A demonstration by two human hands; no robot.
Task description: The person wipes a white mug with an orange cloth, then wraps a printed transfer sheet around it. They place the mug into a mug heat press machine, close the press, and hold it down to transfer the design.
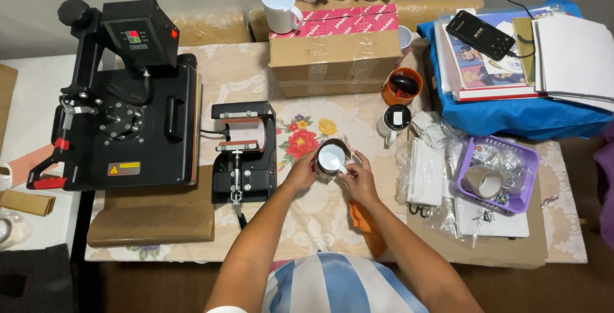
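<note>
at the bottom centre of the frame, a blue-and-white striped shirt (332, 287) shows between two bare forearms that reach up toward the middle of the picture. an orange cloth (366, 223) lies on the floral tablecloth (307, 223) just under the right wrist. the left hand (300, 171) curls around the left side of a white mug (332, 157), and the right hand (360, 179) closes on its right side by the handle; both hold the mug upright, mouth toward the camera, at the centre of the frame. a brownish wrap seems to sit around the mug's wall, though the view is too small to be sure.

just left of the mug stands a black mug press (244, 150) with a pink-lined clamp. further left, a large black flat heat press (121, 108) fills the upper left. to the right of the hands lie clear plastic bags (425, 166) and a purple basket (499, 172) holding a tape roll. above the mug stands a small white cup with a black lid (396, 121) beside an orange cup (404, 86). beyond, at top centre, a cardboard box (336, 47) carries a row of white mugs (281, 3). at upper right, a black phone (480, 33) rests on stacked papers over a blue cloth (524, 118).
</note>
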